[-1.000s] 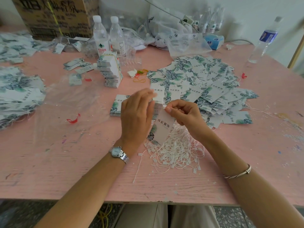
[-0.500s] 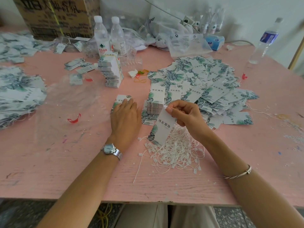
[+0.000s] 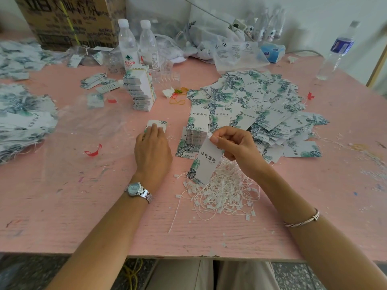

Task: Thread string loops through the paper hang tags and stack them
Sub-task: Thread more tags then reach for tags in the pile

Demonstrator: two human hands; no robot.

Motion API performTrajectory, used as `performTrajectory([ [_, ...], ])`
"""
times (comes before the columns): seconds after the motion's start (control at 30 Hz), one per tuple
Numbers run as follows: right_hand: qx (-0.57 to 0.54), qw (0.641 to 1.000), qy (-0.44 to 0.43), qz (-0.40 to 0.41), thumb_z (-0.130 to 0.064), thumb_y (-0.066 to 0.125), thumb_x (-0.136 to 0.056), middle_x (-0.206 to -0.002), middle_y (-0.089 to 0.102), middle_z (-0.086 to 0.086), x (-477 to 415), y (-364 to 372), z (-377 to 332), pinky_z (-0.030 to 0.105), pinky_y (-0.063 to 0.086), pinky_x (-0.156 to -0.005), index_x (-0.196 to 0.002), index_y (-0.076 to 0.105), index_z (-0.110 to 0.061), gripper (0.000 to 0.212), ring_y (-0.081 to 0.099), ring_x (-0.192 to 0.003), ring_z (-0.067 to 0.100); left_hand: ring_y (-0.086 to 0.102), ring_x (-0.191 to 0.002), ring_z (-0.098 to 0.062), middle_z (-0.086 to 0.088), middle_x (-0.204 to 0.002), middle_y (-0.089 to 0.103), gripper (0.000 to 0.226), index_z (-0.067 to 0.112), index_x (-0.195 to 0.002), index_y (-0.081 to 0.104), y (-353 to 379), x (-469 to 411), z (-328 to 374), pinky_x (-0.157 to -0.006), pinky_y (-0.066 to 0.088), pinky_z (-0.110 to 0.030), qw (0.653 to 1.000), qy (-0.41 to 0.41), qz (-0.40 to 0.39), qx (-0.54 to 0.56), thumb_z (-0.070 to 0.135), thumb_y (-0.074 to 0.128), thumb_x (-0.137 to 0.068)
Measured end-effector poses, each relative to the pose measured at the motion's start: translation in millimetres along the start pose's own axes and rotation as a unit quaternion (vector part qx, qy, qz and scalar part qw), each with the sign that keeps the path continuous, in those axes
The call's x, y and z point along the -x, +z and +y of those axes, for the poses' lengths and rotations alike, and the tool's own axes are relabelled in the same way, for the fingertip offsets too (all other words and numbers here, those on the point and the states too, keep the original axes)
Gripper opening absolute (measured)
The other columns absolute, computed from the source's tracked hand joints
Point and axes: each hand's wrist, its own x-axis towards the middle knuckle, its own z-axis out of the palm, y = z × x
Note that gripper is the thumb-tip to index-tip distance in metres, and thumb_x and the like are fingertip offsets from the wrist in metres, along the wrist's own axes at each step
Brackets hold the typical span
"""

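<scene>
My right hand (image 3: 234,146) pinches the top end of a white hang tag (image 3: 206,162) with a green leaf print, which hangs tilted over a heap of white string loops (image 3: 224,191). My left hand (image 3: 152,149) lies palm down with straight fingers on a small stack of tags (image 3: 157,124) on the pink table (image 3: 62,195). A neat stack of tags (image 3: 198,126) stands between my hands, just beyond the held tag. A big loose spread of leaf-print tags (image 3: 261,105) covers the table behind my right hand.
A tall banded tag bundle (image 3: 140,91) stands mid-table by two water bottles (image 3: 137,45). More tags lie at the left edge (image 3: 21,120). A clear plastic sheet (image 3: 88,126), red clip (image 3: 93,150), rubber bands (image 3: 178,97), cardboard box (image 3: 69,19) and plastic bags (image 3: 226,45) sit around.
My left hand left the tag held by my right hand, moved left and down, and settled flat on the small stack. My right hand kept its pinch on the tag.
</scene>
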Motion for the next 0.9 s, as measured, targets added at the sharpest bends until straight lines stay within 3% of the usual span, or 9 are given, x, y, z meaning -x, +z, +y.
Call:
performTrajectory([
  [0.13, -0.003, 1.000, 0.007, -0.002, -0.015, 0.067, -0.090, -0.062, 0.035, 0.018, -0.1, -1.4, 1.4, 0.016, 0.024, -0.044, -0.081, 0.071, -0.017, 0.010, 0.022, -0.045, 0.011, 0.045, -0.135, -0.028, -0.016, -0.146, 0.049, 0.042, -0.001, -0.138, 0.050, -1.4, -2.3, -1.5, -0.111, 0.032, -0.036, 1.000, 0.008, 0.003, 0.003, 0.003, 0.054, -0.097],
  [0.23, -0.003, 1.000, 0.008, -0.003, -0.014, 0.067, -0.090, -0.062, 0.036, 0.012, -0.2, -1.8, 1.9, 0.017, 0.024, -0.044, -0.081, 0.071, -0.016, 0.009, 0.022, -0.045, 0.011, 0.060, -0.105, -0.032, -0.015, -0.116, 0.063, 0.018, 0.000, -0.110, 0.064, -6.2, -3.6, -2.5, -0.090, 0.042, -0.036, 1.000, 0.017, 0.013, 0.005, -0.003, 0.062, -0.092],
  [0.33, -0.003, 1.000, 0.009, 0.000, -0.015, 0.068, -0.088, -0.060, 0.033, 0.011, -0.2, -1.6, 1.4, 0.017, 0.023, -0.044, -0.079, 0.071, -0.018, 0.010, 0.021, -0.045, 0.011, 0.062, -0.094, -0.036, -0.016, -0.108, 0.063, 0.008, -0.002, -0.100, 0.064, -7.5, -4.0, -4.8, -0.077, 0.042, -0.037, 0.999, 0.022, 0.008, 0.027, -0.001, 0.064, -0.092],
  [0.47, -0.008, 1.000, 0.015, 0.000, -0.015, 0.068, -0.088, -0.053, 0.036, 0.000, -0.6, -1.9, 1.6, 0.017, 0.022, -0.044, -0.078, 0.071, -0.018, 0.011, 0.021, -0.044, 0.010, 0.063, -0.093, -0.038, -0.017, -0.107, 0.066, 0.008, 0.000, -0.095, 0.063, -5.3, -6.0, -8.0, -0.069, 0.037, -0.035, 0.997, 0.011, 0.018, 0.068, 0.008, 0.065, -0.096],
  [0.63, -0.004, 1.000, 0.013, -0.003, -0.014, 0.068, -0.089, -0.054, 0.036, 0.002, -0.6, -2.4, 2.3, 0.018, 0.022, -0.044, -0.080, 0.071, -0.017, 0.011, 0.021, -0.044, 0.010, 0.062, -0.070, -0.038, -0.019, -0.077, 0.067, 0.025, 0.000, -0.071, 0.063, -15.0, -3.8, -6.1, -0.062, 0.038, -0.035, 0.983, 0.037, 0.123, 0.128, 0.008, 0.066, -0.094],
  [0.7, -0.002, 1.000, 0.008, -0.005, -0.014, 0.069, -0.091, -0.057, 0.034, 0.009, -0.3, -2.0, 2.0, 0.018, 0.021, -0.044, -0.081, 0.072, -0.016, 0.010, 0.020, -0.045, 0.012, 0.062, -0.069, -0.035, -0.014, -0.075, 0.070, 0.024, 0.003, -0.071, 0.068, -19.7, -2.6, -6.4, -0.067, 0.039, -0.037, 0.976, 0.044, 0.173, 0.124, 0.010, 0.067, -0.094],
  [0.83, -0.003, 1.000, 0.007, -0.009, -0.019, 0.067, -0.090, -0.059, 0.029, 0.029, 0.0, -0.9, 0.2, 0.020, 0.019, -0.043, -0.084, 0.074, -0.017, 0.009, 0.016, -0.047, 0.017, 0.064, -0.082, -0.029, -0.002, -0.095, 0.077, 0.012, 0.017, -0.092, 0.079, -24.2, -2.9, -11.7, -0.077, 0.028, -0.038, 0.957, 0.033, 0.264, 0.117, 0.020, 0.068, -0.094],
  [0.9, -0.008, 1.000, 0.014, -0.013, -0.021, 0.065, -0.092, -0.057, 0.033, 0.025, 0.2, -0.5, 0.8, 0.021, 0.019, -0.043, -0.085, 0.074, -0.018, 0.011, 0.017, -0.046, 0.016, 0.064, -0.084, -0.026, 0.001, -0.095, 0.077, 0.015, 0.019, -0.095, 0.078, -24.4, -4.4, -17.2, -0.080, 0.028, -0.038, 0.945, 0.030, 0.308, 0.108, 0.028, 0.066, -0.095],
])
